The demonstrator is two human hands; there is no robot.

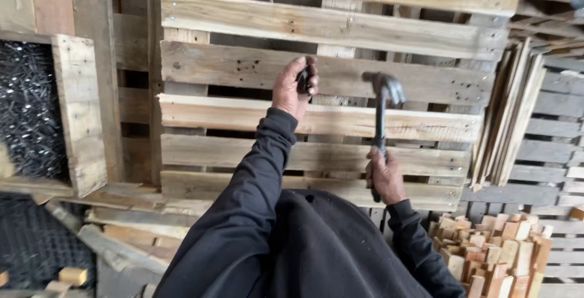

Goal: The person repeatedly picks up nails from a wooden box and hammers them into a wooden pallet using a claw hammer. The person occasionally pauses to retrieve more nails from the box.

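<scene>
While the right hand (385, 178) is gripping the lower end of a hammer (382, 115), fingers wrapped tight around the dark handle, the left hand (293, 88) is pressing against a slat of the wooden pallet (340, 30) up and to the left of it. Hammer handle is running nearly upright from the right fist; the metal head is sitting at the top end, well above the grip, tilted slightly rightward, and lying over the third visible slat. Whether the head is touching the wood cannot be told.

Left hand is closing its fingers and thumb on a small dark object (303, 82), held against the same slat; what the object is cannot be made out. This hand is sitting level with the hammer head and apart from it, with bare slat between them.

Both arms are wearing black sleeves (255, 176).

Pallet is filling the middle of the view, slats running horizontally, nail holes showing in several boards. To the left, a wooden box (76, 109) is holding a mass of dark nails (27, 109). To the right, thin boards (508, 121) are leaning on edge. At lower right, a heap of small wood blocks (493, 252) is lying beside the right forearm.
</scene>
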